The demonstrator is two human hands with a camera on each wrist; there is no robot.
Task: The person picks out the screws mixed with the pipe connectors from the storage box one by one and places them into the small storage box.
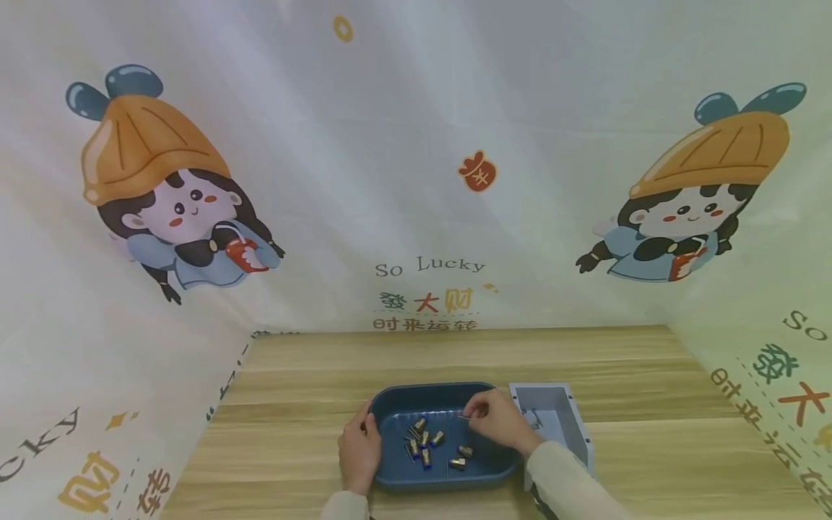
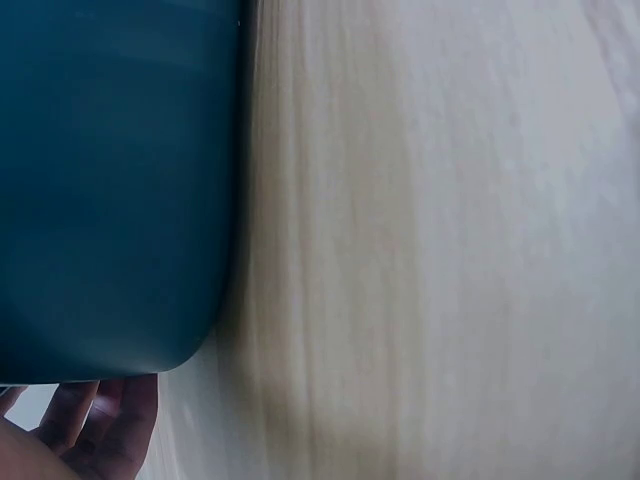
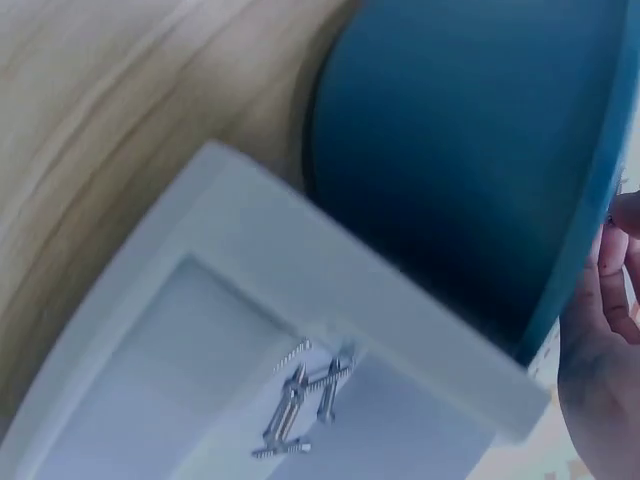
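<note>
A dark blue oval basin (image 1: 445, 482) holds several brass fittings with blue collars (image 1: 425, 458) and a few thin screws (image 1: 410, 453). At its left end my left hand (image 1: 360, 446) grips the rim, thumb on top and fingers against the outer wall. In the left wrist view, fingers (image 2: 125, 430) show beside the basin (image 2: 120, 200). My right hand (image 1: 497, 419) is over the basin's right part, pinching a small thin screw (image 1: 463, 416) between thumb and fingertips. In the right wrist view the hand (image 3: 600, 330) is beyond the basin rim, its fingertips partly cut off.
Right of the basin, close against it, stands a grey box (image 1: 578, 415) with several silver screws (image 3: 290, 405) on its floor. Both rest on a wood-grain table (image 1: 292, 390). Printed cloth walls (image 1: 416, 180) surround the table at the back and sides.
</note>
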